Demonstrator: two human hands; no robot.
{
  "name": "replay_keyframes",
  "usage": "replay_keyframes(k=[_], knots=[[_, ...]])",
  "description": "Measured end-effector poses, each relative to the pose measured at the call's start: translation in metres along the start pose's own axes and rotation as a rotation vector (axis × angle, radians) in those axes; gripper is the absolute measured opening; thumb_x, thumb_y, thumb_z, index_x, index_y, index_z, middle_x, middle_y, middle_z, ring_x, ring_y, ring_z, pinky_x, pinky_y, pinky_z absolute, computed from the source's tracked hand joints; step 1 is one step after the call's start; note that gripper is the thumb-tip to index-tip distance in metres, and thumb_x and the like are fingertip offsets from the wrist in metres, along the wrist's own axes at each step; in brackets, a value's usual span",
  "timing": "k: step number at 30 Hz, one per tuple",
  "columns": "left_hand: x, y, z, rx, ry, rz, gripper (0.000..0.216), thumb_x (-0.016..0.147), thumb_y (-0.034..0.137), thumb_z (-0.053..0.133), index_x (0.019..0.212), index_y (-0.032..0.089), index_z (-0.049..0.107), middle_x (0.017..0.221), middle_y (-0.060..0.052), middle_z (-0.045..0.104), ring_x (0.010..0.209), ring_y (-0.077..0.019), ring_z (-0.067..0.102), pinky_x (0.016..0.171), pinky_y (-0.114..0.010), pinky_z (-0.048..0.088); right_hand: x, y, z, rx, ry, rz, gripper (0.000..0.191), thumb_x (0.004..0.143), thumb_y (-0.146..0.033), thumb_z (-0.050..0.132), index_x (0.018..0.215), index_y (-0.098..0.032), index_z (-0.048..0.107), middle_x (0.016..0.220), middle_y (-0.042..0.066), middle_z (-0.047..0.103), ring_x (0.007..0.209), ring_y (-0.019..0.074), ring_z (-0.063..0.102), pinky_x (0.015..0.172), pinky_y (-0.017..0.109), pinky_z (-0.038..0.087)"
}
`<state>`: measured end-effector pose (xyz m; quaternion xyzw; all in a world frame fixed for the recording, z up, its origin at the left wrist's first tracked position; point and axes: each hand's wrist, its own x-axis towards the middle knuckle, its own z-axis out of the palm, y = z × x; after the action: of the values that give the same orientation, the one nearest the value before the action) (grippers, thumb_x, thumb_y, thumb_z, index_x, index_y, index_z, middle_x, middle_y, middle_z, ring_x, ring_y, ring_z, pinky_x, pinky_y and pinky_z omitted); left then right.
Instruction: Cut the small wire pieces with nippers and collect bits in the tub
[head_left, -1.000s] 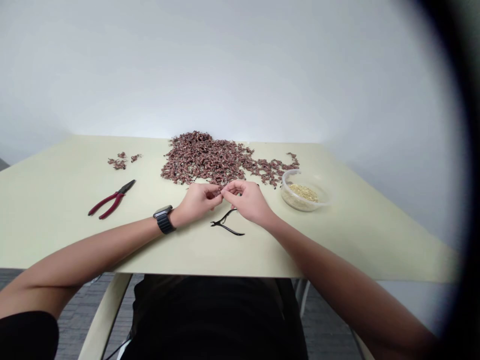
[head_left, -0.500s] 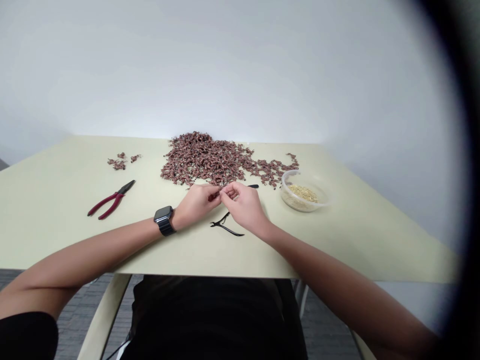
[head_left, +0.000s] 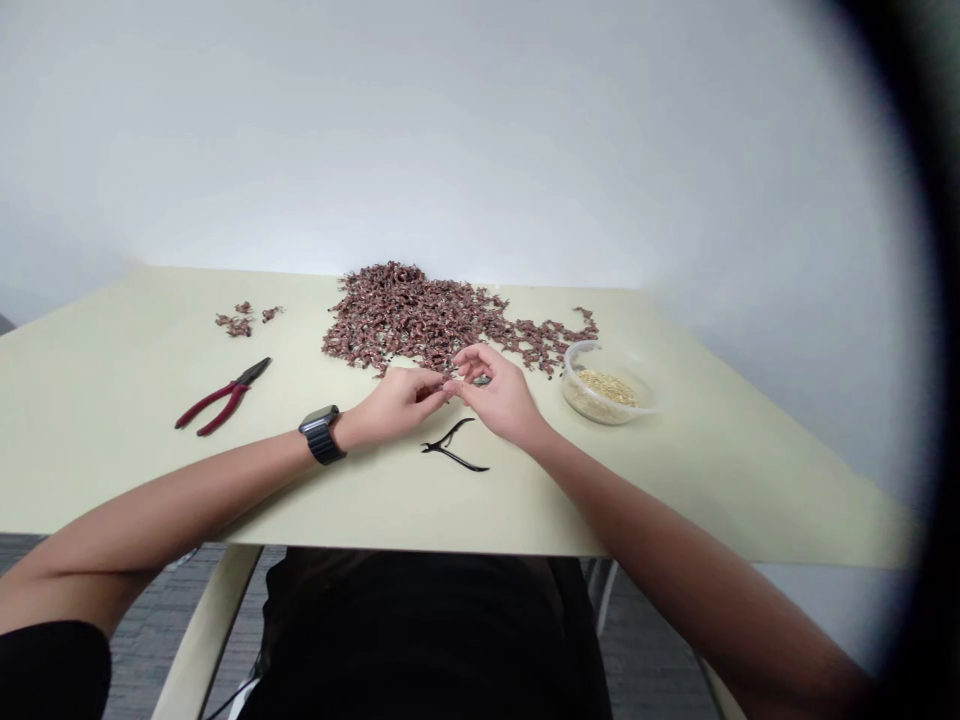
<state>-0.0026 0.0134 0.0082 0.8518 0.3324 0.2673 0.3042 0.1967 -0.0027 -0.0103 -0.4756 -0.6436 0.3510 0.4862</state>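
My left hand [head_left: 397, 402], with a dark watch [head_left: 321, 432] on its wrist, is closed in a pinch in front of the pile of small reddish-brown pieces [head_left: 409, 315]. What lies in its fingertips is tiny and mostly hidden. Thumb to thumb with it, my right hand [head_left: 499, 398] has its fingers curled and slightly lifted; whether it grips anything is hidden. A dark slim object [head_left: 482, 380] shows through the gap under its fingers, held or lying behind I cannot tell. Small black nippers [head_left: 454, 450] lie on the table just below my hands.
Red-handled pliers [head_left: 225, 396] lie at the left, with a few reddish-brown pieces [head_left: 238, 325] beyond them. A clear round tub [head_left: 592, 405] holding small gold-coloured bits stands at the right. The pale table [head_left: 360, 515] meets a white wall.
My right hand's fingers have lifted and spread a little, and the hand has shifted slightly right, uncovering more of the nippers. My left hand keeps its pinch.
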Motion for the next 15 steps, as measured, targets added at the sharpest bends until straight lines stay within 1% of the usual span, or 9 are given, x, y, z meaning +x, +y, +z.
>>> replay_keyframes(k=[3, 5, 7, 10, 11, 13, 15], knots=[[0.002, -0.001, -0.005, -0.28, -0.191, -0.074, 0.037, 0.098, 0.05, 0.05, 0.09, 0.017, 0.064, 0.061, 0.002, 0.05, 0.054, -0.0095, 0.043, 0.055, -0.024, 0.033, 0.001, -0.003, -0.005, 0.114, -0.152, -0.022, 0.037, 0.081, -0.039, 0.075, 0.113, -0.021, 0.068, 0.099, 0.006, 0.067, 0.089, 0.0185, 0.065, 0.067, 0.027, 0.058], [0.003, -0.003, -0.008, -0.423, -0.267, -0.083, 0.038, 0.097, 0.053, 0.052, 0.089, 0.017, 0.063, 0.061, 0.002, 0.05, 0.053, -0.0098, 0.044, 0.056, -0.024, 0.036, 0.002, -0.006, -0.009, 0.157, -0.239, -0.026, 0.033, 0.083, -0.038, 0.073, 0.111, -0.021, 0.071, 0.099, 0.006, 0.069, 0.086, 0.0186, 0.066, 0.067, 0.028, 0.059], [0.005, -0.006, -0.009, -0.519, -0.288, -0.099, 0.04, 0.096, 0.054, 0.054, 0.084, 0.017, 0.06, 0.06, 0.002, 0.049, 0.052, -0.0093, 0.041, 0.054, -0.024, 0.034, 0.003, -0.009, -0.013, 0.161, -0.283, -0.03, 0.03, 0.083, -0.038, 0.072, 0.108, -0.02, 0.073, 0.095, 0.006, 0.07, 0.082, 0.0179, 0.066, 0.07, 0.03, 0.059], [0.006, -0.01, -0.009, -0.608, -0.279, -0.145, 0.041, 0.096, 0.056, 0.055, 0.082, 0.017, 0.057, 0.058, 0.002, 0.046, 0.05, -0.0083, 0.038, 0.05, -0.023, 0.031, 0.005, -0.01, -0.018, 0.145, -0.276, -0.018, 0.033, 0.079, -0.037, 0.077, 0.105, -0.018, 0.072, 0.086, 0.005, 0.068, 0.077, 0.017, 0.065, 0.069, 0.03, 0.059], [0.006, -0.011, -0.009, -0.619, -0.268, -0.152, 0.042, 0.096, 0.056, 0.055, 0.082, 0.017, 0.057, 0.059, 0.002, 0.047, 0.051, -0.0081, 0.039, 0.049, -0.023, 0.032, 0.006, -0.009, -0.019, 0.134, -0.259, -0.012, 0.035, 0.077, -0.037, 0.079, 0.105, -0.017, 0.072, 0.085, 0.005, 0.067, 0.076, 0.0166, 0.065, 0.068, 0.029, 0.058], [0.006, -0.009, -0.01, -0.62, -0.249, -0.156, 0.04, 0.095, 0.056, 0.057, 0.087, 0.016, 0.059, 0.068, -0.001, 0.056, 0.056, -0.0088, 0.05, 0.052, -0.022, 0.04, 0.006, -0.008, -0.02, 0.11, -0.227, -0.002, 0.038, 0.075, -0.038, 0.082, 0.105, -0.017, 0.072, 0.085, 0.004, 0.066, 0.072, 0.0153, 0.064, 0.065, 0.028, 0.057], [0.005, -0.006, -0.01, -0.599, -0.237, -0.15, 0.039, 0.093, 0.054, 0.062, 0.099, 0.016, 0.06, 0.08, -0.004, 0.066, 0.064, -0.0113, 0.061, 0.058, -0.023, 0.048, 0.007, -0.005, -0.02, 0.084, -0.201, -0.003, 0.039, 0.075, -0.039, 0.082, 0.105, -0.016, 0.071, 0.085, 0.004, 0.065, 0.072, 0.0148, 0.063, 0.064, 0.027, 0.056]])
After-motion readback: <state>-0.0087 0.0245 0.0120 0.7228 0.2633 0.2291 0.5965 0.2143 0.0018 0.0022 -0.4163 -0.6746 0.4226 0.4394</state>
